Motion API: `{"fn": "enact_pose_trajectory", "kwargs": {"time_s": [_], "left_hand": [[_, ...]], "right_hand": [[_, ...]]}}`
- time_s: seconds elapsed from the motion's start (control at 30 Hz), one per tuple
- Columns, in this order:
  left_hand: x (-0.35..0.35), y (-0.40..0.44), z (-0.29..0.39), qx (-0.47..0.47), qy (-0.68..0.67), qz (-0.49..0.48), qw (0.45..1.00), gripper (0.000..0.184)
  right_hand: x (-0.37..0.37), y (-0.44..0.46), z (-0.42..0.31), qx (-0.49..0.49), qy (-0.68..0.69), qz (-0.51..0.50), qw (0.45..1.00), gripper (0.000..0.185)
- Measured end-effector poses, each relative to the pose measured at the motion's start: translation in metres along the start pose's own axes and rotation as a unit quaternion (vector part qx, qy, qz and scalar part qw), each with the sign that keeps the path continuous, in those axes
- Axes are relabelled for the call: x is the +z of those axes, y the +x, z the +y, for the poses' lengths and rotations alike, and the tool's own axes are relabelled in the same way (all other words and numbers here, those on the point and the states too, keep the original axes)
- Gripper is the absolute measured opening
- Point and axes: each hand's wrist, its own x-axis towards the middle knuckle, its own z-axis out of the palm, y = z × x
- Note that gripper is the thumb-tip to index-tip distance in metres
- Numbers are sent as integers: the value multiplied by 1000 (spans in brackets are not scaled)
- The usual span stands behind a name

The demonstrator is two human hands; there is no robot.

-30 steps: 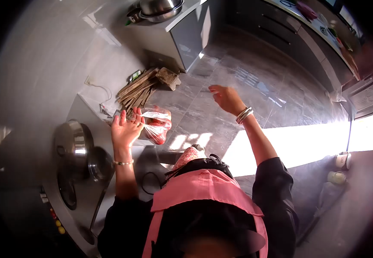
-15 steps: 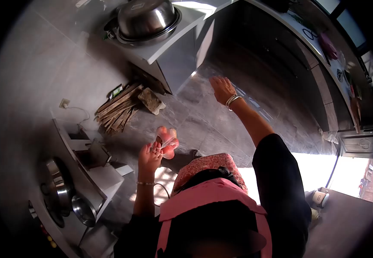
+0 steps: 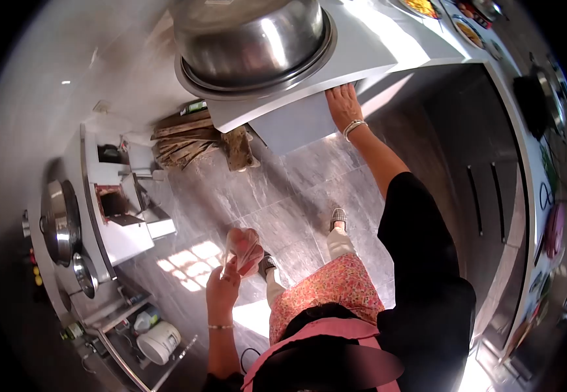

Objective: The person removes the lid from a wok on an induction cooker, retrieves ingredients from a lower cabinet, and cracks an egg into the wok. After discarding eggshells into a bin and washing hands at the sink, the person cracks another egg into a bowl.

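Note:
My left hand (image 3: 223,285) is closed around the gathered top of a clear plastic bag (image 3: 245,251) holding several reddish round items, held above the tiled floor. Their exact kind is blurred by the plastic. My right hand (image 3: 344,106) reaches forward with fingers stretched out. Its fingertips meet the upper edge of a grey cabinet door (image 3: 296,124), just under the white countertop (image 3: 368,52); whether they hook behind the edge cannot be seen. Above, a large upturned steel basin (image 3: 254,42) sits on the counter.
Split firewood (image 3: 189,140) lies by the wall left of the cabinet. At the left stand a stove (image 3: 123,238) with an opened firebox and a steel pot (image 3: 61,214). A white bucket (image 3: 159,342) sits lower left. Plates of food (image 3: 422,6) rest at the upper right.
The view has moved nearer the counter and its basin. My right hand has gone from hanging over the floor to the cabinet door's upper edge. The bag is still in my left hand.

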Motion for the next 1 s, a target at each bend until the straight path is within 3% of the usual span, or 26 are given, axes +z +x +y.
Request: {"fn": "enact_pose_trajectory", "kwargs": {"time_s": [0.1, 0.2, 0.23, 0.33, 0.37, 0.43, 0.67, 0.93, 1.0], "left_hand": [[-7, -1, -27, -41, -167, 51, 984, 23], [-12, -5, -62, -48, -195, 85, 976, 23], [-13, -6, -70, -114, -298, 104, 942, 24], [-19, -17, -113, -35, -98, 56, 993, 24], [-19, -18, -128, -29, -112, 69, 991, 24], [-17, -27, -152, -20, -138, 99, 985, 24], [-100, -23, -228, -56, -115, 65, 990, 23], [-126, -37, -253, -97, -187, 78, 975, 26], [-123, -39, -264, -30, -1, 125, 992, 34]], "right_hand": [[13, 17, 21, -52, 19, -43, 998, 33], [11, 29, 30, -69, 37, -149, 986, 33], [20, 29, 32, -73, 63, -124, 988, 33], [30, 13, 21, -26, 39, 89, 995, 28], [30, 4, 21, -31, 83, 137, 987, 29], [15, -23, 19, -31, 119, 120, 985, 28], [-60, -135, -40, -5, 291, -5, 957, 20], [-85, -165, -168, 51, 431, 30, 900, 14], [-88, -164, -187, 74, 442, 29, 894, 14]]}}
